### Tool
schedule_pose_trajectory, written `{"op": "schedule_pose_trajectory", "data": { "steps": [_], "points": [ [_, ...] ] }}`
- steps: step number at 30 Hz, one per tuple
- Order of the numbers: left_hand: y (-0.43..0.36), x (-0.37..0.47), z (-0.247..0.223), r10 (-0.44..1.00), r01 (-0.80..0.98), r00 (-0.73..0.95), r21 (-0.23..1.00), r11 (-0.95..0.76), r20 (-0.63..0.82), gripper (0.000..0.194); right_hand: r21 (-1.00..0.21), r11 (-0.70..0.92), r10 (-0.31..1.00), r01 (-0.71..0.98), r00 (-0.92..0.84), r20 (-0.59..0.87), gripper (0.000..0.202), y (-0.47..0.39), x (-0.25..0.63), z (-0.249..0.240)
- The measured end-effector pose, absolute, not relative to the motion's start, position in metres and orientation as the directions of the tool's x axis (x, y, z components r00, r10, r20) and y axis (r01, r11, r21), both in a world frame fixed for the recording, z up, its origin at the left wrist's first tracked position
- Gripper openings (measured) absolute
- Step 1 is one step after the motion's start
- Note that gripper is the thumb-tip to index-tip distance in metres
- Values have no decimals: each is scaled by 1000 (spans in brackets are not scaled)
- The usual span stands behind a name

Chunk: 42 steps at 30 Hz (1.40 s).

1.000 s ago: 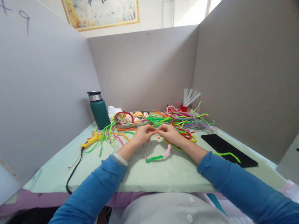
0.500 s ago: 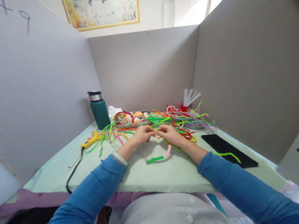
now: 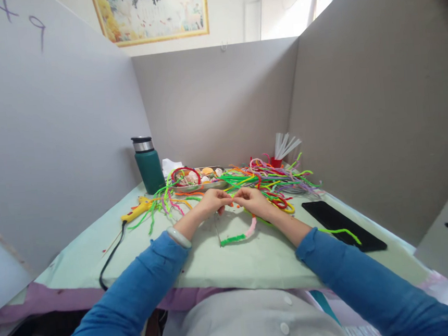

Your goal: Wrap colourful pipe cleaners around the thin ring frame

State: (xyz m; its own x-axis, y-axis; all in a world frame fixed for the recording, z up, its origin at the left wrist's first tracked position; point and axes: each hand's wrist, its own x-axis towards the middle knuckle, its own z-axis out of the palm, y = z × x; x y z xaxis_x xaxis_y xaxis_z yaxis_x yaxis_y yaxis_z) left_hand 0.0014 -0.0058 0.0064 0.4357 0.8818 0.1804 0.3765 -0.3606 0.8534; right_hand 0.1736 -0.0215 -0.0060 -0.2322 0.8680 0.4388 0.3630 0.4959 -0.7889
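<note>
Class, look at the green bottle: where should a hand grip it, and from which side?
Grip the green bottle around mid-body, probably coming from the near side with the left hand. It stands upright and looks cylindrical, with grey partitions behind and to its left, while fuzzy stems crowd its base on the right.

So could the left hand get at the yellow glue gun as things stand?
Probably yes: only loose pipe cleaners lie between the left hand and the glue gun, though that hand seems busy with the wrapped wire.
</note>
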Motion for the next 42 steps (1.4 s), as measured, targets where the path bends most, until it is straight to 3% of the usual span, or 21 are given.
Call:
{"op": "schedule_pose_trajectory", "data": {
  "steps": [12,25,34,42],
  "points": [
    [-12,-2,12,860,424,500,839,-341,97,38,-778,526,849,342,-270,455,17,-21,174,-7],
    [-12,-3,10,797,246,605,950,-194,6,34,-801,516,851,302,-284,442,19,-27,173,-2],
    [-13,-2,12,791,392,600,819,-419,118,23,-850,459,881,258,-254,399,20,-30,173,1],
    [-9,1,11,760,582,537,490,-648,367,22,-856,447,886,259,-263,383,19,-28,174,0]
  ]
}}
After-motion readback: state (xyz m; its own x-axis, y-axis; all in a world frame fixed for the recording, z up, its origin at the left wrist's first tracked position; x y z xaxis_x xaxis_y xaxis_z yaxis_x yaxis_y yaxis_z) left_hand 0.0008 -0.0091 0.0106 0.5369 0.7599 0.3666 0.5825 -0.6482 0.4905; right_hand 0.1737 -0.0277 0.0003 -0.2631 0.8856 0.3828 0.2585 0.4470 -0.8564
